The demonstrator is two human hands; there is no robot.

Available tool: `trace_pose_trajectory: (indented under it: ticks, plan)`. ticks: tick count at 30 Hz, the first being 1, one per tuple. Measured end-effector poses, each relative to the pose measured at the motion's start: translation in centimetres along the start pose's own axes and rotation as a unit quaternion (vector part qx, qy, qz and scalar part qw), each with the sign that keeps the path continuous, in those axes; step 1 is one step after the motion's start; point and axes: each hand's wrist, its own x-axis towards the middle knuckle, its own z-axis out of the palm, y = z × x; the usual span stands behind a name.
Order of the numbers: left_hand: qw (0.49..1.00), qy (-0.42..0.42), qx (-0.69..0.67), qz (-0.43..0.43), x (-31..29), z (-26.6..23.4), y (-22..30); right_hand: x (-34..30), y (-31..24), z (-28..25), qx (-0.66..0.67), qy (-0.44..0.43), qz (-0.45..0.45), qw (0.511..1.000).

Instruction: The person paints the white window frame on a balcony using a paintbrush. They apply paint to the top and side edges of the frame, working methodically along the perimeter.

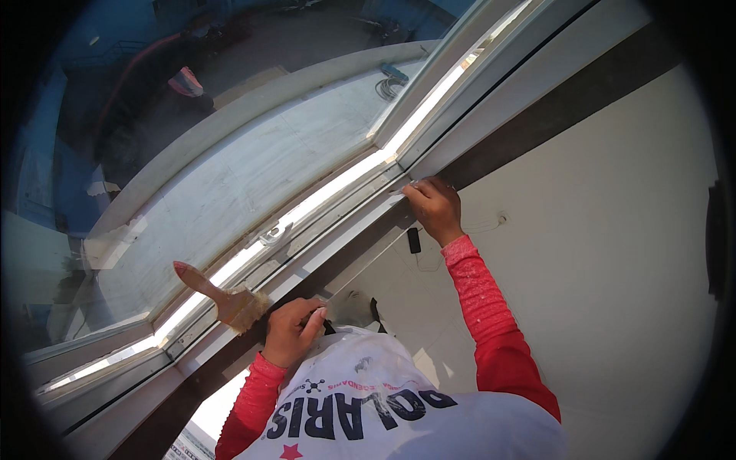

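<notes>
A paint brush (216,294) with a reddish-brown wooden handle and pale bristles lies across the window sill, its handle reaching over the track. Just right of its bristles is my left hand (293,331), fingers curled and thumb pressed against them; what they hold, if anything, is hidden. My right hand (435,208) is farther off at the inner edge of the window frame (354,201), near the frame's corner. Its fingers are closed, with a small pale bit at the tips that is too small to name. Neither hand touches the brush.
A white latch-like piece (274,232) sits on the window track. Beyond the glass is a curved balcony ledge (230,172) with a coiled cable (388,88). On the right, a pale wall (613,253) carries an outlet (502,218); a small black object (414,240) is below my right hand.
</notes>
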Motion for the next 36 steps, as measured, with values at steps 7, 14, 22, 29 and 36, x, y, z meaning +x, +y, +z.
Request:
trace_pose_trajectory:
  ticks: [7,14,22,29,36]
  plan:
    - [0.994,0.098,0.018,-0.037,-2.1,2.0,1.2,1.0,1.1,1.8,-0.003,0.047,-0.069,0.996]
    - [0.982,0.181,0.048,-0.033,-3.0,5.2,3.4,1.1,1.3,2.5,0.014,0.077,-0.098,0.992]
    - [0.973,0.223,0.045,-0.048,-4.3,9.1,4.9,0.5,1.5,2.5,0.033,0.064,-0.101,0.992]
    - [0.967,0.241,0.06,-0.05,-4.7,10.6,5.6,1.2,1.7,2.2,0.086,-0.014,-0.092,0.992]
    - [0.969,0.227,0.039,-0.093,-5.0,10.0,6.0,0.0,7.1,2.5,0.124,-0.188,-0.204,0.953]
